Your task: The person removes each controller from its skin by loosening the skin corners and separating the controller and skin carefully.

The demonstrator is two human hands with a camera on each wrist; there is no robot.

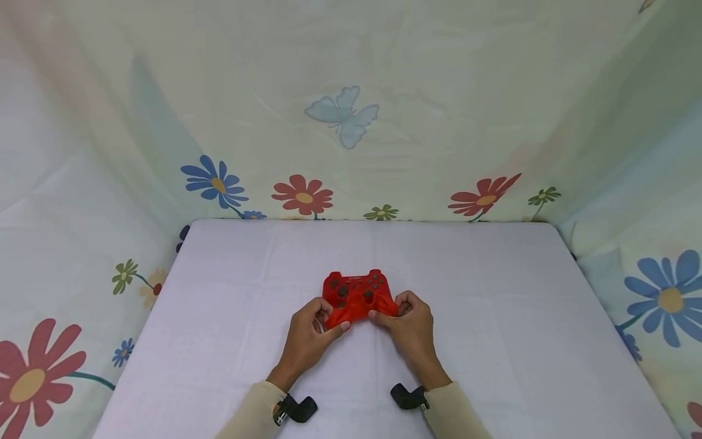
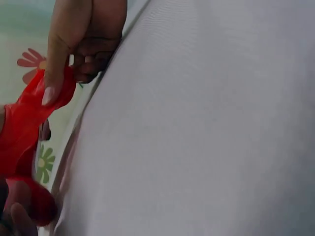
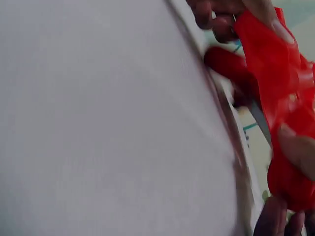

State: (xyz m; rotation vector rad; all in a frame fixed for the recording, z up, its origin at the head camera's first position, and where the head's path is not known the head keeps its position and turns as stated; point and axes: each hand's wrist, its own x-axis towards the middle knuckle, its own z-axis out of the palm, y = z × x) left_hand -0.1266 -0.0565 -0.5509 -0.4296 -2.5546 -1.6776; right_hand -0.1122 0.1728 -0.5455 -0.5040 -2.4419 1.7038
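Observation:
A red game controller (image 1: 351,288) with dark thumbsticks and buttons is held just above the white table. Over its lower part lies a thin, stretchy red cover (image 3: 270,64), wrinkled and glossy. My left hand (image 1: 310,332) pinches the cover at the left side; in the right wrist view it pulls the cover away from a bare red handle (image 3: 229,64). With thumb and fingers, my right hand (image 1: 410,326) grips the cover at the right handle. The left wrist view has that right hand (image 2: 81,39) at the top, its thumb pressed on the red material.
A white cloth covers the table (image 1: 493,292). Behind it and at both sides hangs a pale curtain (image 1: 428,110) printed with flowers and a butterfly. Black wrist cameras (image 1: 300,410) sit at the beige sleeves (image 1: 457,411).

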